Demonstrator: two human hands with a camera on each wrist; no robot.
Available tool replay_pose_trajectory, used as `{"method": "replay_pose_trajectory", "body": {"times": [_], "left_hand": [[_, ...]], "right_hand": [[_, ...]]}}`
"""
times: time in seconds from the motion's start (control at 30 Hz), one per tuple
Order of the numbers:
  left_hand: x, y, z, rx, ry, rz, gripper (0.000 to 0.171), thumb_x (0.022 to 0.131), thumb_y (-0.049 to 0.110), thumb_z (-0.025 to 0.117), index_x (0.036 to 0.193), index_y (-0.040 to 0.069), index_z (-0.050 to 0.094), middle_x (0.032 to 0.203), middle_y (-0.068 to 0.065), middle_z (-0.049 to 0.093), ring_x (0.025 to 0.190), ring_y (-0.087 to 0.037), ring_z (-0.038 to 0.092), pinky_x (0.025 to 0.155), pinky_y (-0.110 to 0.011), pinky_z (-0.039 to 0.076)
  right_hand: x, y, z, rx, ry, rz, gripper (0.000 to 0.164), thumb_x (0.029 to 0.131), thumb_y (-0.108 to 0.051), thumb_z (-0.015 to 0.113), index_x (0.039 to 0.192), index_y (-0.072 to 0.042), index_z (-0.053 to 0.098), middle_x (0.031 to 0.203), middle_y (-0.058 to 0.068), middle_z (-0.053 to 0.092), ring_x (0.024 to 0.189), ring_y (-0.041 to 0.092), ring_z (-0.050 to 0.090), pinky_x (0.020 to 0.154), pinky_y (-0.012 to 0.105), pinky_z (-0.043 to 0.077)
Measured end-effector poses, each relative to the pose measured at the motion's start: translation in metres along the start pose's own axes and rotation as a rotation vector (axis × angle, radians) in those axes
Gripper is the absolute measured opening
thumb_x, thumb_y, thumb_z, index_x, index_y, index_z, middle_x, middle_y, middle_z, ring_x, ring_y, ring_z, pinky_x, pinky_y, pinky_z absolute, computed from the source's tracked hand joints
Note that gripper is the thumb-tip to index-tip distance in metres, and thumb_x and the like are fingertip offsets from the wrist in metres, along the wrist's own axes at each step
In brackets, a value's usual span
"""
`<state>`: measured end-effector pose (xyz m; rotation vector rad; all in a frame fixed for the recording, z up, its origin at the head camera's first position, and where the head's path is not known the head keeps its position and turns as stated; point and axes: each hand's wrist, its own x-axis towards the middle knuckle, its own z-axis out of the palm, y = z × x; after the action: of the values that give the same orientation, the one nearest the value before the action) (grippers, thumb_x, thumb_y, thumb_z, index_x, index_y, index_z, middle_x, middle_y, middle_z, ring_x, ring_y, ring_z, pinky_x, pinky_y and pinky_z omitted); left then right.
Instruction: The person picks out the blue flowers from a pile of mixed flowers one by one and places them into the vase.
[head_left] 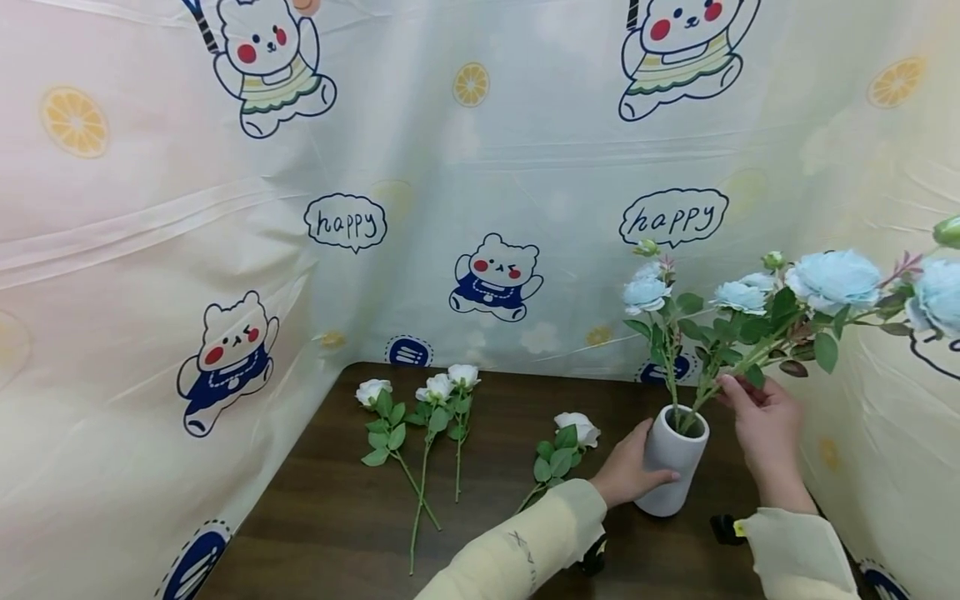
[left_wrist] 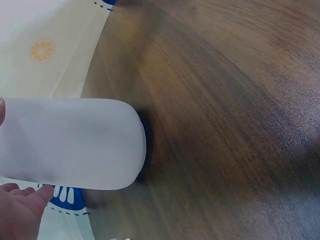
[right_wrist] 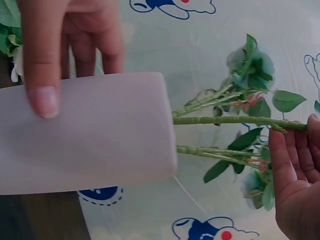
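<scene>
My left hand (head_left: 633, 467) grips a white vase (head_left: 670, 475) from its left side, thumb across the front, as the right wrist view also shows. Artificial blue flowers (head_left: 834, 279) with green leaves stand in the vase, some leaning far to the right. Just above the rim, my right hand (head_left: 765, 425) pinches a green stem (right_wrist: 215, 120) between thumb and fingers. In the left wrist view the smooth lower part of the vase (left_wrist: 75, 145) shows over the wooden tabletop. The stem ends are hidden inside the vase.
Several white roses (head_left: 437, 389) lie on the dark wooden table (head_left: 322, 508) at the left. Another white rose (head_left: 577, 429) lies left of the vase, its lower stem behind the left sleeve. A printed curtain (head_left: 420, 250) encloses the table's back and sides.
</scene>
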<state>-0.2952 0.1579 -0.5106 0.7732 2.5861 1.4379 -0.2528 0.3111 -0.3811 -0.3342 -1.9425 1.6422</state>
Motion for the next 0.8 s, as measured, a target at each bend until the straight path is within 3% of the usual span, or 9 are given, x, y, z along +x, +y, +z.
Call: {"method": "replay_pose_trajectory", "body": {"times": [0.13,0.37,0.8], "left_hand": [[0.002,-0.004,0.004,0.018,0.015,0.003,0.087,0.082,0.039,0.078,0.150,0.011,0.032,0.145,0.000,0.045,0.125,-0.011,0.048,0.097,-0.029,0.045],[0.005,-0.008,0.006,0.056,0.041,0.048,0.084,0.082,0.035,0.079,0.149,0.011,0.033,0.143,-0.001,0.047,0.122,-0.010,0.050,0.095,-0.026,0.045],[0.009,-0.009,0.006,0.012,0.018,-0.011,0.071,0.083,0.032,0.078,0.143,0.018,0.042,0.135,0.005,0.054,0.115,-0.007,0.054,0.090,-0.029,0.049]], "right_hand": [[-0.001,0.013,0.005,-0.021,0.001,0.015,0.018,0.092,-0.023,0.069,0.100,-0.007,0.068,0.079,-0.016,0.065,0.067,-0.003,0.065,0.066,0.009,0.049],[-0.003,0.028,0.014,0.056,0.000,0.038,0.014,0.091,-0.015,0.070,0.098,-0.003,0.068,0.078,-0.011,0.067,0.068,0.001,0.067,0.065,0.013,0.051],[-0.006,0.043,0.017,0.002,-0.030,0.070,0.019,0.091,-0.019,0.070,0.097,-0.001,0.067,0.078,-0.012,0.067,0.072,0.001,0.066,0.067,0.016,0.053]]}}
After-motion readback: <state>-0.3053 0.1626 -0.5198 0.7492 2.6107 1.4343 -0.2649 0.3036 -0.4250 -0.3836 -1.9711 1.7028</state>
